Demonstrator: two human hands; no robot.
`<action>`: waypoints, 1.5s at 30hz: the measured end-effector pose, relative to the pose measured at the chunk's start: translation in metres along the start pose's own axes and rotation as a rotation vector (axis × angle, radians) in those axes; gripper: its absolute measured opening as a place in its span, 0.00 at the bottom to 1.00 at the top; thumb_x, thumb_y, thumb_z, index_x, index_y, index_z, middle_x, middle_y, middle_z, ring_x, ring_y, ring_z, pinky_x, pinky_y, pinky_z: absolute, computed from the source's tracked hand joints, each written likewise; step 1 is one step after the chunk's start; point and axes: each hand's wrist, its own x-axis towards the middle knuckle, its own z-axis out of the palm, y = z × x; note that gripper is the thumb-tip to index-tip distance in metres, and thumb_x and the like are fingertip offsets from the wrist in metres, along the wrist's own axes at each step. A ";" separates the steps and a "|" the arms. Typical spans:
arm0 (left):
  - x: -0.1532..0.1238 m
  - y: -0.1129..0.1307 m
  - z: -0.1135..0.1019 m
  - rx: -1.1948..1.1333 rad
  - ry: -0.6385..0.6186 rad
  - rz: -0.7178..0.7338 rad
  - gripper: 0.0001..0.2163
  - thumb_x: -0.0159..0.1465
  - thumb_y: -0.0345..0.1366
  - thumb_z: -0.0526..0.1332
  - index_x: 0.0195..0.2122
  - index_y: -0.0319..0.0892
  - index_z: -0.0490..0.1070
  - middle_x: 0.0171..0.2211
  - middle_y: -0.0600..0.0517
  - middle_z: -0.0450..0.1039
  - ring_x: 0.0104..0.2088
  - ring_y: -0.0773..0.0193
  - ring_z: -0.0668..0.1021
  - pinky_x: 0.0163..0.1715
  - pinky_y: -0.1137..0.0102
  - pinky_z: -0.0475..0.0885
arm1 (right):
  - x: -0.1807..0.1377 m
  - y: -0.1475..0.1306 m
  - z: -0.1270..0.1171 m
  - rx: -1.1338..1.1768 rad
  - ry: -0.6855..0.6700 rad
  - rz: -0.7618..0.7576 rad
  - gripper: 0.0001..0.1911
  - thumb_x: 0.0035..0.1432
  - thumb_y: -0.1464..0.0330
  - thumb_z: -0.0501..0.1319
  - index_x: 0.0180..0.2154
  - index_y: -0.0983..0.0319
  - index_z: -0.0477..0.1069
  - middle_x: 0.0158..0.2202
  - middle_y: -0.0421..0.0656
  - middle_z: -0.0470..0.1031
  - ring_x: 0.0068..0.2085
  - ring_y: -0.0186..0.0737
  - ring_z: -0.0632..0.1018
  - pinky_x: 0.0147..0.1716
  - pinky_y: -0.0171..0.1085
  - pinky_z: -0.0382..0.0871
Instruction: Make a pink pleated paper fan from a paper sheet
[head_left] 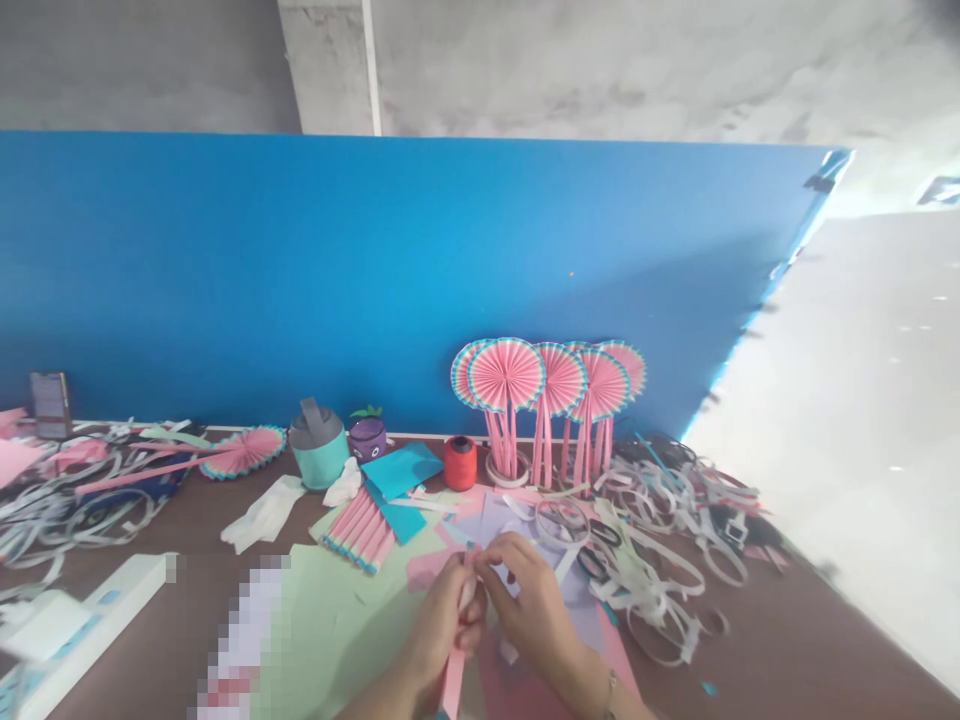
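My left hand (448,610) is closed around a narrow folded pink paper strip (453,678), which sticks out below the fist toward me. At the strip's upper end, the thumb and forefinger of my right hand (531,590) pinch together, touching the left fingertips. Exactly what lies between those right fingertips is partly hidden. Under both hands are sheets of green paper (330,625) and pink paper (517,690). Beyond them lies a row of pleated pink paper pieces (360,530) with blue edges, beside blue paper sheets (403,470).
Several round pink paper fans (506,375) stand against the blue partition (360,250). A red thread spool (460,463), purple pot (367,438) and teal cup (319,447) stand at the back. Tangled white strips (660,560) and scissors (600,550) lie right; a power strip (97,630) left.
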 end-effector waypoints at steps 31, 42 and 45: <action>0.012 -0.015 -0.002 -0.014 0.044 -0.015 0.20 0.50 0.58 0.56 0.28 0.46 0.54 0.16 0.64 0.54 0.13 0.76 0.53 0.17 0.74 0.45 | 0.004 0.002 -0.003 0.042 -0.063 0.014 0.09 0.61 0.73 0.53 0.29 0.60 0.67 0.33 0.43 0.69 0.35 0.39 0.72 0.35 0.37 0.66; 0.012 -0.017 -0.010 -0.002 0.021 0.000 0.29 0.55 0.49 0.61 0.55 0.46 0.56 0.20 0.63 0.52 0.20 0.70 0.60 0.20 0.75 0.49 | 0.008 -0.007 -0.007 0.140 -0.049 0.188 0.07 0.55 0.72 0.57 0.26 0.60 0.68 0.30 0.42 0.68 0.33 0.38 0.71 0.28 0.34 0.63; 0.007 -0.017 -0.012 0.036 -0.001 0.017 0.32 0.54 0.52 0.62 0.58 0.47 0.57 0.21 0.61 0.54 0.22 0.69 0.63 0.22 0.74 0.53 | 0.008 -0.005 -0.007 0.214 -0.013 0.247 0.02 0.53 0.71 0.58 0.32 0.60 0.68 0.32 0.41 0.68 0.32 0.37 0.72 0.28 0.34 0.64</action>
